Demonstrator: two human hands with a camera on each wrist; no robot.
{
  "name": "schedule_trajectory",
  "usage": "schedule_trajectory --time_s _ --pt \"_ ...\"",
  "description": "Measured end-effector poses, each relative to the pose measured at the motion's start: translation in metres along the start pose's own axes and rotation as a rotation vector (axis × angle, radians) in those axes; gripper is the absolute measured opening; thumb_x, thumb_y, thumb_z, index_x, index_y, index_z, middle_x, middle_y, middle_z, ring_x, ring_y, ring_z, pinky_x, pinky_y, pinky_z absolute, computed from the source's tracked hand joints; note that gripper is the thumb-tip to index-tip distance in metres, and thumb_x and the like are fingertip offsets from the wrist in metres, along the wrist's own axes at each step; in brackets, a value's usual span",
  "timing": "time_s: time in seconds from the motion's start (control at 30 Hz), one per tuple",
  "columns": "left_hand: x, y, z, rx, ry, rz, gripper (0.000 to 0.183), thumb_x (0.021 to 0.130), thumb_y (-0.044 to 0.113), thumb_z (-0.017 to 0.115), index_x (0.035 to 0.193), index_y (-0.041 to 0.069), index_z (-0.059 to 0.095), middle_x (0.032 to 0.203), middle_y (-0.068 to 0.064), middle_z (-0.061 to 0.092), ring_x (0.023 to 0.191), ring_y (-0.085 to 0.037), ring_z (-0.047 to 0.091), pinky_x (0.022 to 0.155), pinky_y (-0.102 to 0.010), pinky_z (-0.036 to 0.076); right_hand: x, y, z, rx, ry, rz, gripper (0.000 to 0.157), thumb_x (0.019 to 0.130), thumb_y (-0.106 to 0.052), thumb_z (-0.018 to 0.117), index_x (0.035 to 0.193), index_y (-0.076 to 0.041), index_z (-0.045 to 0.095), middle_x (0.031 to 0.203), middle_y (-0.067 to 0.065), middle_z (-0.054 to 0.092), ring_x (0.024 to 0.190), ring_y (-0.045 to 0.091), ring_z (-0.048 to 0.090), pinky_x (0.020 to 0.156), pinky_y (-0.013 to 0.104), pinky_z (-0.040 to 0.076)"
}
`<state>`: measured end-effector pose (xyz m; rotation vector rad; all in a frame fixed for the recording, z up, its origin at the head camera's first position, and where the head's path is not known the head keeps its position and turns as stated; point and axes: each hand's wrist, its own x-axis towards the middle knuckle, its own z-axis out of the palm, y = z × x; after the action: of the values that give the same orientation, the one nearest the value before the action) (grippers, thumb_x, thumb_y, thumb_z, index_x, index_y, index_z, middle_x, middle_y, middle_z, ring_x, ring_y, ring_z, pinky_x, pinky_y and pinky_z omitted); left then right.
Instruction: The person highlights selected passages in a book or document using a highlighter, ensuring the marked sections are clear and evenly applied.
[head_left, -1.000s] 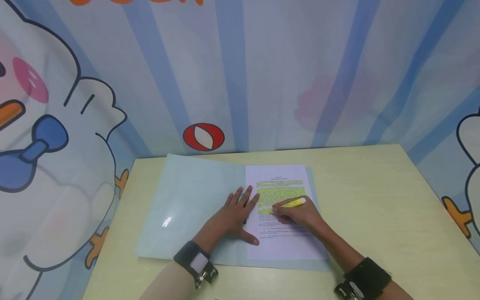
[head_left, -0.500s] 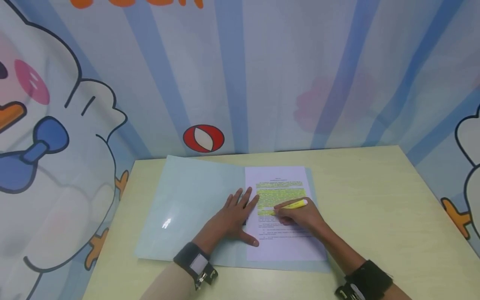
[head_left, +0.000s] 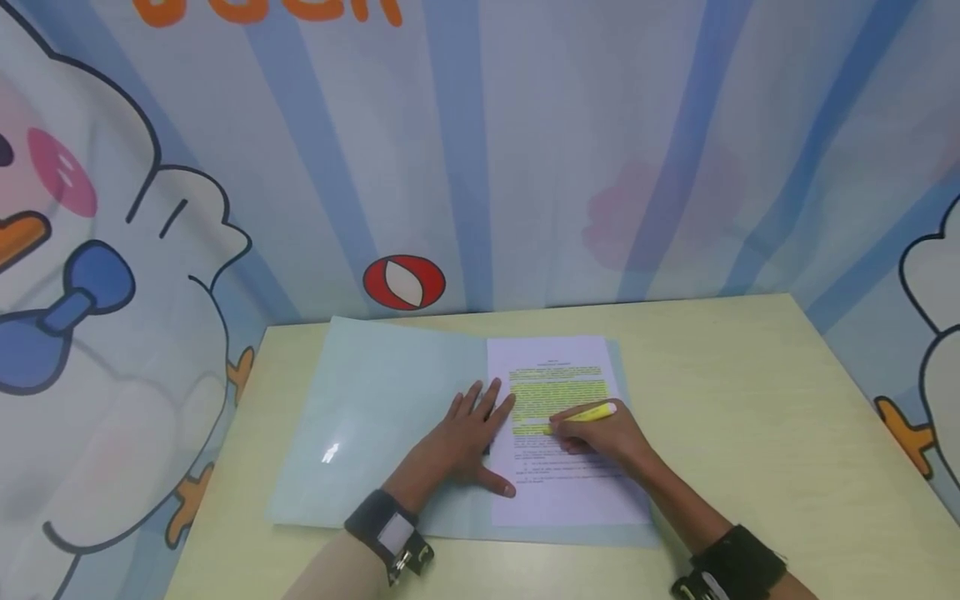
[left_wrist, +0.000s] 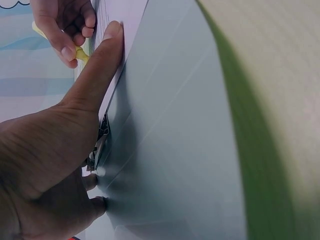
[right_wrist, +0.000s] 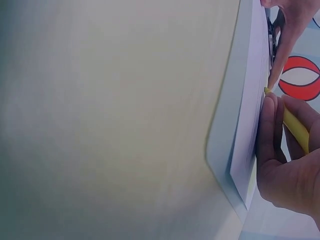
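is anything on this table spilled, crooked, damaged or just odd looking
No, nothing stands out. The folder lies open on the table, the paper sits on its right side, the left hand rests across both, and the right hand holds the highlighter. No spill or tear shows.

Hd view fwd/down, wrist views nr paper [head_left: 536,454]

pale table [head_left: 750,400] beneath an opened light-blue folder [head_left: 375,400]
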<state>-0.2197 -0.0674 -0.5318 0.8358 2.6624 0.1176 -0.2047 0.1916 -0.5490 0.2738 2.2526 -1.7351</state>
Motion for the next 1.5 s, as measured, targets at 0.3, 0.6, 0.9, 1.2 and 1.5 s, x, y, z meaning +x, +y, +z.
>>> schedule_trajectory --time_s 0.3,0.6,0.9,1.2,1.5 --pt "0.002 -0.002 0.005 0.002 0.020 0.001 0.139 0.068 0.082 0.082 0.172 0.018 0.015 0.180 -0.014 0.004 0.166 -0.041 0.005 0.133 -0.058 0.017 -0.001 0.001 -0.004 -0.018 0.010 -0.004 0.028 0.083 -0.020 0.090 0.106 -0.005 0.083 0.089 0.009 0.082 0.071 0.020 0.078 0.067 0.031 0.063" --pt "0.000 -0.001 0.004 -0.012 0.020 0.000 0.139 0.068 0.081 0.083 0.172 0.018 0.016 0.180 -0.013 0.005 0.166 -0.041 0.005 0.133 -0.057 0.016 -0.001 0.005 -0.007 -0.002 0.019 0.008 0.029 0.083 -0.020 0.090 0.107 -0.005 0.082 0.090 0.010 0.082 0.072 0.020 0.078 0.067 0.032 0.064" --pt "0.000 0.001 0.003 -0.016 0.000 -0.006 0.139 0.070 0.080 0.083 0.173 0.018 0.014 0.181 -0.012 0.003 0.167 -0.040 0.003 0.133 -0.057 0.014 -0.002 0.006 -0.012 0.021 0.019 0.031 0.030 0.082 -0.019 0.091 0.108 -0.004 0.082 0.091 0.010 0.082 0.071 0.019 0.078 0.067 0.031 0.064" --pt "0.000 0.001 0.003 -0.019 -0.007 -0.012 0.139 0.069 0.080 0.083 0.173 0.018 0.014 0.181 -0.013 0.004 0.166 -0.041 0.003 0.133 -0.057 0.015 -0.004 0.006 -0.012 0.020 0.024 0.036 0.035 0.082 -0.019 0.091 0.111 -0.002 0.080 0.089 0.011 0.082 0.070 0.020 0.077 0.066 0.032 0.064" --pt "0.000 0.000 0.004 -0.019 0.009 -0.005 0.139 0.069 0.081 0.082 0.173 0.018 0.014 0.181 -0.013 0.003 0.166 -0.041 0.004 0.133 -0.058 0.015 -0.003 0.004 -0.014 0.001 0.031 0.037 0.030 0.082 -0.020 0.091 0.107 -0.004 0.083 0.089 0.010 0.082 0.072 0.019 0.078 0.067 0.031 0.064"
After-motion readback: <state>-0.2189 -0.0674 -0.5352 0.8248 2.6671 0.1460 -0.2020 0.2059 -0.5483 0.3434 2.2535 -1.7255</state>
